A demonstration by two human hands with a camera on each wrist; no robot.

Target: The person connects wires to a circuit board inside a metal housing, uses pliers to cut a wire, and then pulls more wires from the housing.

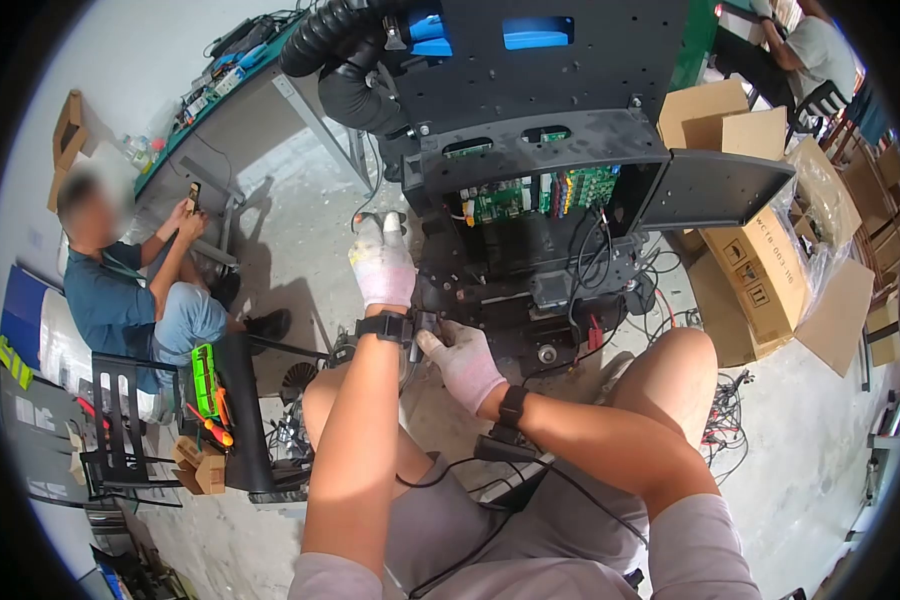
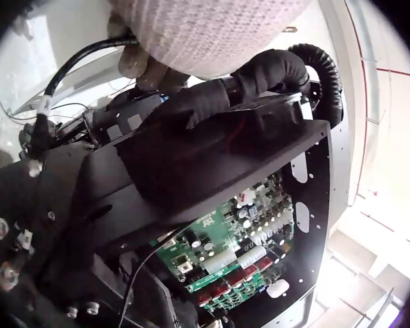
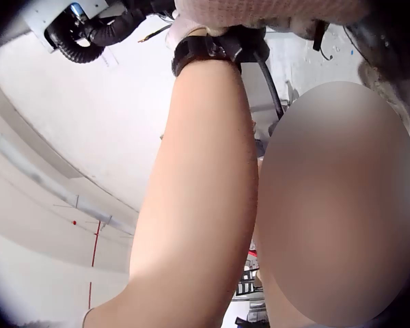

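Observation:
My left hand point(image 1: 383, 265), in a white-and-pink work glove with dirty fingertips, is stretched out beside the black machine frame point(image 1: 540, 140). Its curled fingers hold a black cable point(image 2: 82, 56), which bends away from the fingertips in the left wrist view. On my left wrist sits a black strap point(image 1: 382, 326) with a small black wrist camera point(image 1: 425, 323). My gloved right hand point(image 1: 467, 368) reaches across and grips that camera with thumb and fingers. In the right wrist view the glove point(image 3: 273, 12) lies over the strap, hiding part of the camera.
Green circuit boards point(image 1: 540, 195) show in the machine's open housing, its door point(image 1: 715, 188) swung right. Cardboard boxes point(image 1: 755, 270) stand at right. A seated person point(image 1: 120, 280) holds a phone at left, near a chair point(image 1: 130, 420) and tools point(image 1: 208, 395). Loose cables point(image 1: 735, 425) lie on the floor.

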